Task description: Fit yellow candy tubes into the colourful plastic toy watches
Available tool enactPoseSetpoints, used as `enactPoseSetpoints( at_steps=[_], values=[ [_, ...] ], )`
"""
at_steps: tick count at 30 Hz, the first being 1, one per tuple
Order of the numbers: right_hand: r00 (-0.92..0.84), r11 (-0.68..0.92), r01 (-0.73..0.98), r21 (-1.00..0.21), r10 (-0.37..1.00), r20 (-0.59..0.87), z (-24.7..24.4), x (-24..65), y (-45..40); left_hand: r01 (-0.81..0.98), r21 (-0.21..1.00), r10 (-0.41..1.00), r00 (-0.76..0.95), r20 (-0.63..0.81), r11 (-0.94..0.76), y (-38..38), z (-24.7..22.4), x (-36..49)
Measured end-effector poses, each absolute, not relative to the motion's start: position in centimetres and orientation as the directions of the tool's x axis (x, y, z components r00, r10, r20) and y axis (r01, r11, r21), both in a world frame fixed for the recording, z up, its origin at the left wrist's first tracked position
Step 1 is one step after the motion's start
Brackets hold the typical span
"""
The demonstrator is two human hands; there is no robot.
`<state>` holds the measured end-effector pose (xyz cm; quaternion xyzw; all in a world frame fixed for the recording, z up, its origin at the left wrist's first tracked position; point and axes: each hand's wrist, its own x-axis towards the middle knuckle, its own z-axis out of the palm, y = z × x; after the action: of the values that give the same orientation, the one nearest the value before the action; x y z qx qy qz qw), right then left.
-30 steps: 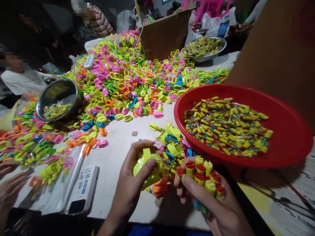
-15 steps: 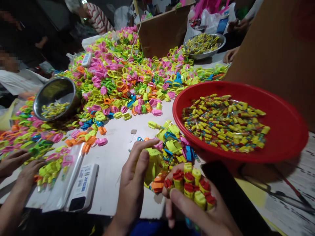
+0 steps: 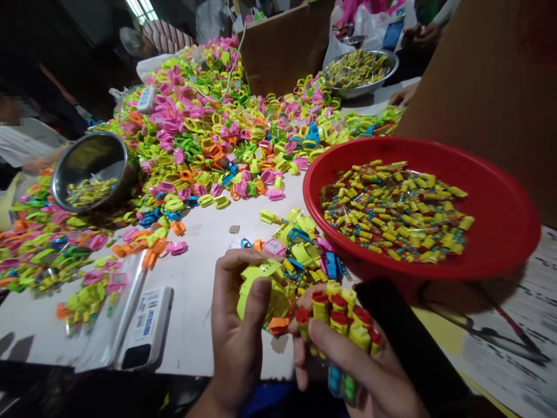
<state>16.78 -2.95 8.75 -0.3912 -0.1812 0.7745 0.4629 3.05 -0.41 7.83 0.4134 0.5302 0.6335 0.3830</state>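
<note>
— What's the right hand (image 3: 348,363) got?
— A bunch of red-capped yellow tubes (image 3: 335,313), gripped firmly, with the thumb pressed across them and the fingers curled behind.
— And the left hand (image 3: 237,331)?
— Closed around a wad of lime plastic clips (image 3: 261,293), thumb on top, with an orange clip (image 3: 278,325) just beside it.
— What's around them?
— A loose heap of mixed clips (image 3: 304,247) lies just ahead of both hands, and a red plastic basin (image 3: 500,255) full of yellow tube packets (image 3: 395,212) sits beyond the right hand.
</note>
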Motion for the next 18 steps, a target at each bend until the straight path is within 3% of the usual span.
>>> enactPoseSetpoints(
  at_steps=[2, 7, 10, 14, 18],
  values=[
    [-0.255, -0.493, -0.561, -0.665, 0.867, -0.428, 8.8, 16.8, -3.0, -0.05, 0.993, 0.932, -0.353, 0.085, -0.109, -0.4, 8.0, 3.1],
    [-0.008, -0.488, -0.408, -0.771, 0.847, -0.532, 8.5, 16.6, -3.4, -0.051, 0.998, 0.941, -0.336, 0.024, -0.044, -0.2, 8.6, 3.1],
    [-0.094, -0.496, -0.418, -0.761, 0.857, -0.507, 8.7, 16.9, -3.0, -0.037, 0.996, 0.945, -0.321, 0.059, -0.075, -0.3, 8.5, 3.2],
    [-0.313, -0.502, -0.511, -0.698, 0.865, -0.393, 9.2, 17.4, -2.2, 0.039, 0.955, 0.906, -0.305, 0.292, -0.295, -0.9, 8.1, 3.5],
    [-0.461, -0.594, -0.536, -0.6, 0.801, -0.382, 9.4, 17.6, -2.2, 0.178, 0.825, 0.767, -0.306, 0.564, -0.536, -1.1, 7.5, 3.7]
  ],
)
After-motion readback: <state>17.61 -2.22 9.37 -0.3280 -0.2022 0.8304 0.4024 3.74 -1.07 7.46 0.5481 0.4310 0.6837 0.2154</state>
